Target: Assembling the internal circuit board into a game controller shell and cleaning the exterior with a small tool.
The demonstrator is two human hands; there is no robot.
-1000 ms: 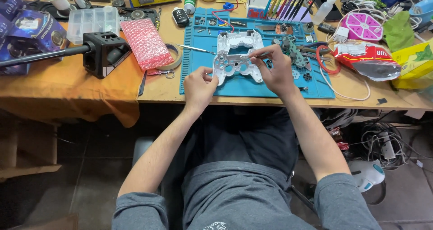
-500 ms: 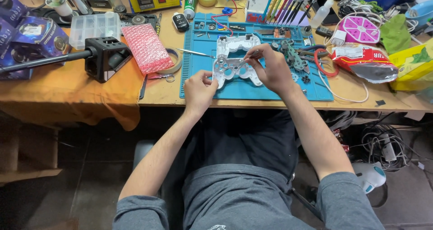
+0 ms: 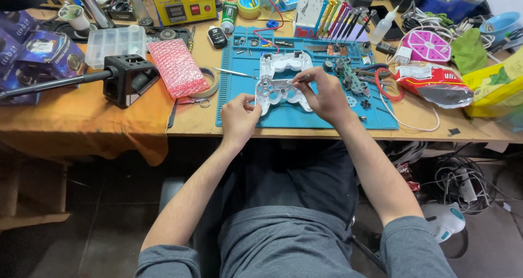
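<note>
A clear white game controller shell (image 3: 278,90) lies on a blue work mat (image 3: 239,104) near the table's front edge. My left hand (image 3: 238,117) pinches the shell's left grip and steadies it. My right hand (image 3: 325,95) rests over the shell's right side and holds a thin tool (image 3: 298,80) whose tip points into the shell's middle. A second white shell half (image 3: 283,63) lies just behind the first.
A green circuit board (image 3: 348,76) and small parts lie right of my hand. Tweezers (image 3: 234,72), a pink bubble-wrap bag (image 3: 177,67), a black camera block on an arm (image 3: 126,79), screwdrivers (image 3: 335,16), a clear parts box (image 3: 115,41) and snack bags (image 3: 436,84) crowd the wooden table (image 3: 81,120).
The view has shifted slightly. My right hand has moved a little left across the shell with the tool. My left hand stays on the shell's left grip.
</note>
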